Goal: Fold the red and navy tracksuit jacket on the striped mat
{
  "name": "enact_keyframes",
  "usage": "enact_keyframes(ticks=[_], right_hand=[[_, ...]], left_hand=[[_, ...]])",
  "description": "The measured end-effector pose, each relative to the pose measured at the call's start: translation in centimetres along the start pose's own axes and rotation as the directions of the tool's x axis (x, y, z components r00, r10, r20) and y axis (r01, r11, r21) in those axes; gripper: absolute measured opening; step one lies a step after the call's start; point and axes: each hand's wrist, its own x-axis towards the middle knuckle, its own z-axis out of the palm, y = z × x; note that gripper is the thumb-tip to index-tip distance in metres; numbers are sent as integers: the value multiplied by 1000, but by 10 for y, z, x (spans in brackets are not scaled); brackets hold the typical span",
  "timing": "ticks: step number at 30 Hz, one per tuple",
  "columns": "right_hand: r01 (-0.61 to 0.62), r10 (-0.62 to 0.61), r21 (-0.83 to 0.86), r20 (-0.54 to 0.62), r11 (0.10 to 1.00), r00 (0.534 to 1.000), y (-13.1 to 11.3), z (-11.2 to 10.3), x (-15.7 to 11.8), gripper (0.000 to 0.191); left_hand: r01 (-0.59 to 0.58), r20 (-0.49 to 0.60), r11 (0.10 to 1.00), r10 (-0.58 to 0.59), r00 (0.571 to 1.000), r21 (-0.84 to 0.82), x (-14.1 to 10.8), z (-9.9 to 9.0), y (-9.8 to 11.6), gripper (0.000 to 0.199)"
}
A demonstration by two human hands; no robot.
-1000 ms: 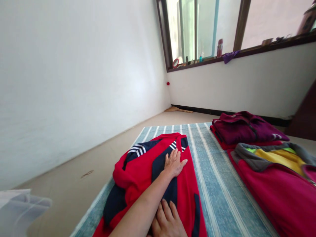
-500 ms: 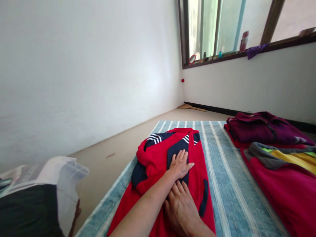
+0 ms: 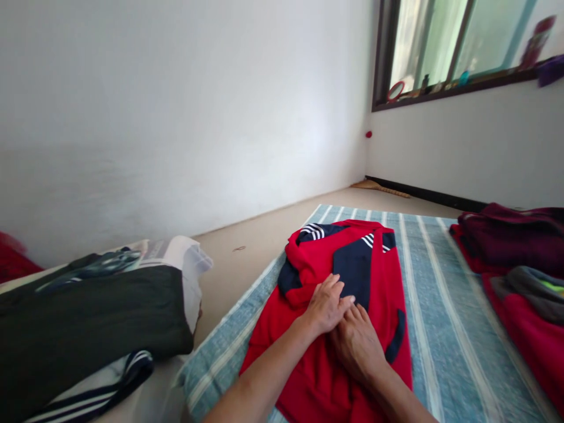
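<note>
A red jacket (image 3: 382,282) with navy panels and white stripes lies partly folded on a blue-and-white striped cloth. One navy sleeve section rests across its front. My left hand (image 3: 328,304) is laid on the jacket at the lower edge of the navy panel, fingers extended and thumb apart. Just below and to the right, my right hand (image 3: 360,346) presses on the red fabric, its fingers stretched forward and touching the left thumb. Some of the right fingertips and its thumb are partly hidden. Around the right hand the fabric is wrinkled.
The striped cloth (image 3: 434,305) covers a flat surface. To the right are a folded purple garment (image 3: 506,238) and a red one with a grey collar (image 3: 524,288). Dark clothes (image 3: 97,311) are piled at left. White walls and a window (image 3: 440,47) lie beyond.
My left hand has slid back toward me across the jacket, off most of the navy panel. The view has turned left, bringing more of the dark pile into sight.
</note>
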Motion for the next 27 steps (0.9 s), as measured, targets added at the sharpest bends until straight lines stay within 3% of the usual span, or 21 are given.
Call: enact_keyframes(ticks=[3,7,12,27], right_hand=[[-2,3,-40,27,999,1000,1,1,-3,41],[-6,9,-75,35,997,999,3,5,-5,43],[-30,35,-93,46,995,998,0,0,-4,42],[-21,27,-99,63,995,998,5,-1,-2,42]], left_hand=[[26,-78,1000,-27,997,-13,-29,1,-3,44],[55,-111,998,-57,992,-22,-45,10,-6,46],[87,-124,995,-92,988,-39,-47,19,-9,47],[35,-165,999,-39,986,-27,-45,22,-10,46]])
